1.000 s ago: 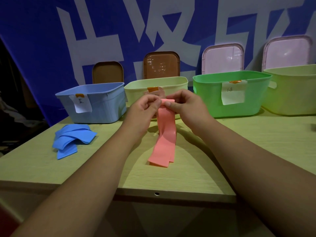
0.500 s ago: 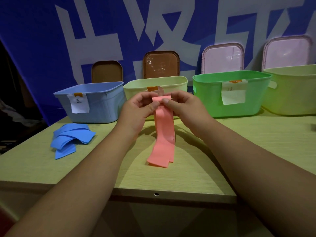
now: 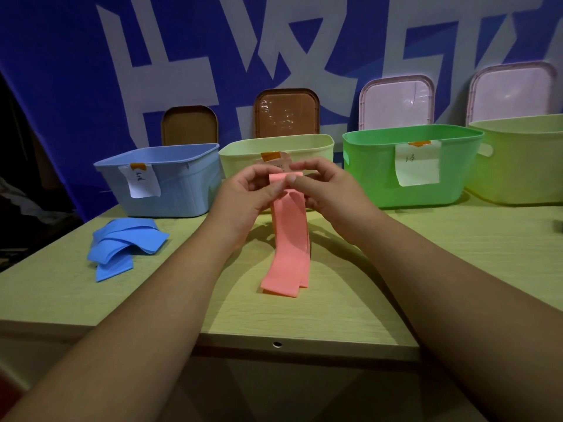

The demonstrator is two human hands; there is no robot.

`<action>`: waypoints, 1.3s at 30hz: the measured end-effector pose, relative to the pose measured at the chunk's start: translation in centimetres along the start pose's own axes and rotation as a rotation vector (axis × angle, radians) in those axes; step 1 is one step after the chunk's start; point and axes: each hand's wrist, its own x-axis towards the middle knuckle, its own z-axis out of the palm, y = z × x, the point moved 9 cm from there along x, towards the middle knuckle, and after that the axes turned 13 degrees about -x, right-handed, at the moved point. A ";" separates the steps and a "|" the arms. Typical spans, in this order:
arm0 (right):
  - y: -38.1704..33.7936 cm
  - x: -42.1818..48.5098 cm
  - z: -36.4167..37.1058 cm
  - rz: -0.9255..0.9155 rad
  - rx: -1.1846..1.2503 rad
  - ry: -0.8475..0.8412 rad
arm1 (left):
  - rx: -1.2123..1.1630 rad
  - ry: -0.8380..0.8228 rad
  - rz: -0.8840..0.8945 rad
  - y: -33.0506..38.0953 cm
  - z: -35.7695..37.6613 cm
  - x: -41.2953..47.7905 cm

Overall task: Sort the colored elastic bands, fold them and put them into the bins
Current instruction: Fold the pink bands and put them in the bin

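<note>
Fingers [image 3: 275, 187] of both my left hand [image 3: 246, 193] and right hand [image 3: 324, 185] are pinching the pink band's [image 3: 288, 239] top at frame centre, its tail resting on the bench [image 3: 457, 254], so I'm judging folding is underway, needing doubling before binning.

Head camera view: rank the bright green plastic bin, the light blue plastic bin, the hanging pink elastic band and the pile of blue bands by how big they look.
1. Bright green plastic bin
2. Light blue plastic bin, close behind; it sits further off-centre, so unsure.
3. Hanging pink elastic band and pile of blue bands: look alike.
</note>
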 end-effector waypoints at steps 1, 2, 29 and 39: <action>0.0 -0.1 -0.1 0.002 -0.019 0.013 | -0.002 -0.006 0.006 0.1 0.0 0.0; 0.0 -0.1 -0.2 0.001 -0.042 0.025 | -0.005 -0.008 0.011 0.1 -0.1 0.0; 0.5 0.0 0.1 0.020 0.026 -0.045 | -0.087 0.008 -0.118 -1.3 -0.4 0.2; 0.5 -0.1 0.1 0.049 0.051 -0.031 | -0.087 0.021 -0.066 -0.8 -0.8 0.2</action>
